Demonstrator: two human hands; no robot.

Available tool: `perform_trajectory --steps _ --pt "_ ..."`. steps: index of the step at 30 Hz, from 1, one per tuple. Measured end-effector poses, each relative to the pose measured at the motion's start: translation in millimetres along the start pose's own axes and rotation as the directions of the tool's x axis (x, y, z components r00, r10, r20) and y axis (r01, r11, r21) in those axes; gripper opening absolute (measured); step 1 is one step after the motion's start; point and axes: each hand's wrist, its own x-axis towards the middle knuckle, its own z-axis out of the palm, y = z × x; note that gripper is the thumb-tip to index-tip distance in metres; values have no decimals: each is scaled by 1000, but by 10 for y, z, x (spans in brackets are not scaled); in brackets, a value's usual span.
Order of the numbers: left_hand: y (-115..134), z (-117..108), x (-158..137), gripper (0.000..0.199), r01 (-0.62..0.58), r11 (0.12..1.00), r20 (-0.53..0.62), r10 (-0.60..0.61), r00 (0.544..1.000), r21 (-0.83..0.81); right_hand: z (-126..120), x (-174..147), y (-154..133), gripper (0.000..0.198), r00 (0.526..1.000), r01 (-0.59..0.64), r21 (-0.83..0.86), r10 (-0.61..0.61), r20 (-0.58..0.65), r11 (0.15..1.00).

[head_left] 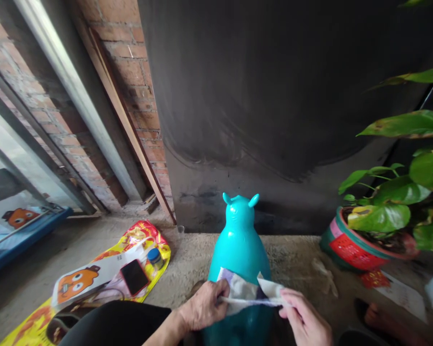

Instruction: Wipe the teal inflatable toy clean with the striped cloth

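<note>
A turquoise inflatable animal toy (239, 240) with two small ears stands upright in front of me, at the foot of a dark panel. Over its lower body I stretch a white cloth (243, 290) with purple and dark patches. My left hand (205, 305) is closed on the cloth's left end. My right hand (303, 315) pinches the other end between thumb and fingers. The cloth sags between the two hands, and I cannot tell whether it touches the toy. The toy's lower part is partly hidden by the hands and cloth.
On the left, a yellow plastic bag (27, 322) bears a phone (134, 277) and a small blue-capped jar (155, 258). A potted plant (361, 250) stands at the right. The dark panel (274, 96) rises behind the toy. A blue-edged cart (29, 240) is far left.
</note>
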Motion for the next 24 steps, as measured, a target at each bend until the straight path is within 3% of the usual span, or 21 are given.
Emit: perform_trajectory --steps 2,6,9,13,17,19,22,24 --pt "-31 29 -23 10 27 1000 -11 -27 1000 -12 5 35 13 17 1000 -17 34 18 -15 999" --pt "-141 63 -57 11 68 997 6 -68 998 -23 55 101 76 14 997 -47 -58 43 -70 997" --pt "-194 -60 13 22 109 994 -10 -109 994 4 119 263 152 19 997 -70 -176 74 13 982" --pt "-125 -519 277 30 94 987 -162 -72 984 128 131 798 190 28 996 -8 -297 33 81 955" --pt "70 -1075 545 32 34 982 -279 20 960 186 -4 1443 54 26 997 76 -326 -73 22 942" --pt "161 -1235 601 34 7 977 -309 61 949 215 -72 1622 -41 24 994 92 -324 -105 -23 942" --pt "189 -1189 540 34 -32 969 -305 109 946 245 -72 1517 -95 22 995 72 -327 -90 -42 942" --pt "106 -973 411 34 -21 966 -234 83 969 259 18 1155 -13 23 999 36 -340 -44 -15 940"
